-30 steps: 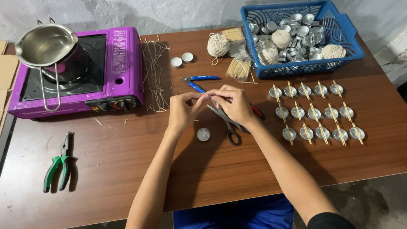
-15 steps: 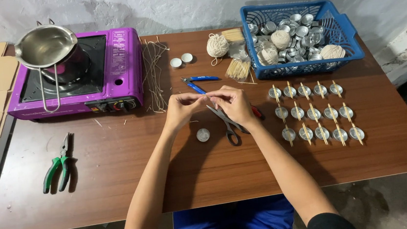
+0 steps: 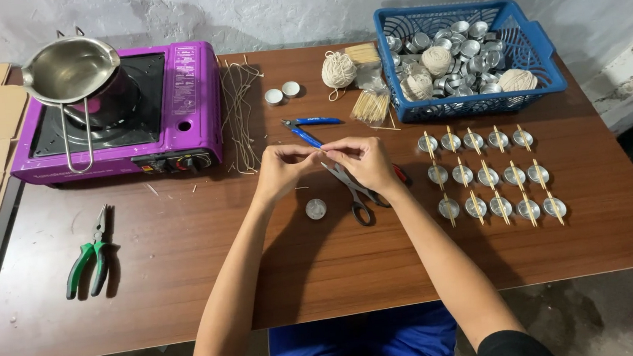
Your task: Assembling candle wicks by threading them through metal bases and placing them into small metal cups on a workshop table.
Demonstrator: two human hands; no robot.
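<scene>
My left hand (image 3: pixel 282 171) and my right hand (image 3: pixel 365 161) meet fingertip to fingertip above the table's middle, pinching a thin pale piece of wick between them. A small round metal cup (image 3: pixel 315 208) lies on the wood just below my left hand. Black-handled scissors (image 3: pixel 356 197) lie under my right hand. Blue-handled pliers (image 3: pixel 310 126) rest just beyond my fingers. To the right, several metal cups with wooden sticks across them (image 3: pixel 488 178) stand in rows.
A purple portable stove (image 3: pixel 174 118) with a steel pot (image 3: pixel 72 72) stands at the back left. Cut wick strands (image 3: pixel 240 112), two small cups (image 3: pixel 282 92), a twine ball (image 3: pixel 338 69), and a blue basket (image 3: pixel 534 48) of cups line the back. Green pliers (image 3: pixel 90 255) lie left.
Both hands stay together over the table's middle; the fingers shift slightly on the wick. Nothing else has moved.
</scene>
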